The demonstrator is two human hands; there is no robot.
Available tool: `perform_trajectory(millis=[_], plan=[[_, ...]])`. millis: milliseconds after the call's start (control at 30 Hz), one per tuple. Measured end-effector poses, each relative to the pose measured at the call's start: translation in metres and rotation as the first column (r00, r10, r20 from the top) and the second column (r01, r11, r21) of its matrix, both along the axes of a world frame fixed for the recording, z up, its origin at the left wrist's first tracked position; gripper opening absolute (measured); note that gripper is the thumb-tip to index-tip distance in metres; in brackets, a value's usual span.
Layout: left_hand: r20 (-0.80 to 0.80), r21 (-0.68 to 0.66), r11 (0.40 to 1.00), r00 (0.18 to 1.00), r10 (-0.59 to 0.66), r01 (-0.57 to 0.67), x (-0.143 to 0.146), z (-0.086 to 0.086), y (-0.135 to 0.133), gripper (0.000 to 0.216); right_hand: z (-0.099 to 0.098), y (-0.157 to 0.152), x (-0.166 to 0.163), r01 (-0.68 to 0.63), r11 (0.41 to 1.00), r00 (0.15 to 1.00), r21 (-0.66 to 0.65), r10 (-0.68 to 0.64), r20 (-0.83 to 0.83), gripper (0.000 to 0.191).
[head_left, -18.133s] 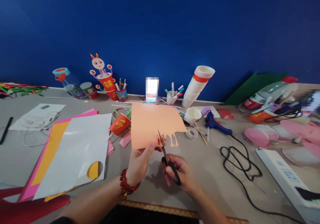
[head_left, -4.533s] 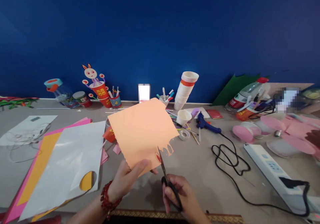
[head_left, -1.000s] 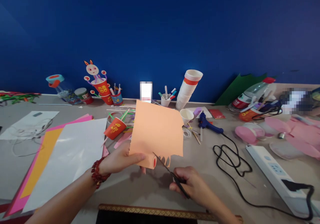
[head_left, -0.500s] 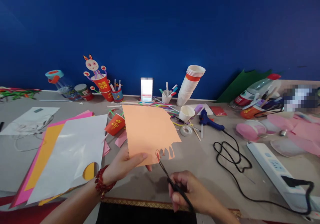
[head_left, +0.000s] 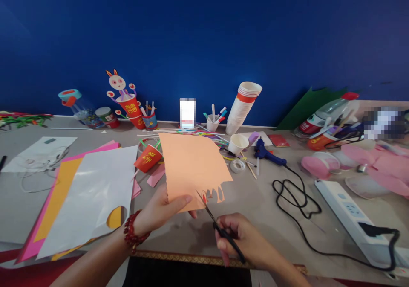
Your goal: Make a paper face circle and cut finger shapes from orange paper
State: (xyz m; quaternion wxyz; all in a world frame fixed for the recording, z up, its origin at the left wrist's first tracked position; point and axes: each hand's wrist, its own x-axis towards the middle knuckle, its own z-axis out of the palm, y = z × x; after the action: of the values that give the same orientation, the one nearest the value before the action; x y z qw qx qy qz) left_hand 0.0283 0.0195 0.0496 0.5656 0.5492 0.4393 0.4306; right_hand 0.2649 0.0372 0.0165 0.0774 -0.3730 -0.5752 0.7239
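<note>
An orange sheet of paper point(head_left: 193, 163) is pinched near its lower left corner by my left hand point(head_left: 172, 208), thumb on top and fingertips showing below. Its lower right edge is cut into ragged notches, beside a small drawn shape with a red centre point(head_left: 204, 197). My right hand point(head_left: 238, 238) is closed around the black handles of a pair of scissors point(head_left: 225, 233). The blades point up and left, lying across the paper's lower edge by the red-centred shape. Whether the blades are fully closed is hard to tell.
Stacked coloured sheets point(head_left: 92, 193) lie on the left. Behind the paper are a red paper cup point(head_left: 148, 159), a phone point(head_left: 187, 113) and stacked white cups point(head_left: 243, 110). A blue glue gun point(head_left: 266, 154), its black cord and a power strip point(head_left: 348, 210) occupy the right.
The scissor blades have moved up and left, further over the orange paper beside the red-centred shape. My left hand and the sheet have shifted slightly right.
</note>
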Motion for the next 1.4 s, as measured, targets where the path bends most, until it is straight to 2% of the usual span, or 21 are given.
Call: perform_trajectory(millis=[433,700,1100,1400], plan=[[0.043,-0.01,1.0,0.999,0.004,-0.004,0.001,0.003,0.002,0.02,-0.006,0.002,0.001,0.003,1.0,1.0,-0.031,-0.004,-0.019,0.062],[0.088,-0.019,1.0,0.996,0.005,-0.004,0.001,0.005,0.002,0.02,-0.006,0.002,0.0,0.024,1.0,1.0,-0.012,-0.024,-0.009,0.063],[0.096,-0.038,0.997,0.992,0.077,-0.073,0.003,0.002,0.001,0.028,-0.01,0.003,-0.003,0.053,0.998,0.998,0.018,-0.053,-0.015,0.062],[0.101,0.008,0.997,0.992,0.073,-0.074,0.005,0.003,0.002,0.019,-0.015,0.004,-0.002,0.07,0.996,0.998,0.06,-0.069,-0.016,0.059]])
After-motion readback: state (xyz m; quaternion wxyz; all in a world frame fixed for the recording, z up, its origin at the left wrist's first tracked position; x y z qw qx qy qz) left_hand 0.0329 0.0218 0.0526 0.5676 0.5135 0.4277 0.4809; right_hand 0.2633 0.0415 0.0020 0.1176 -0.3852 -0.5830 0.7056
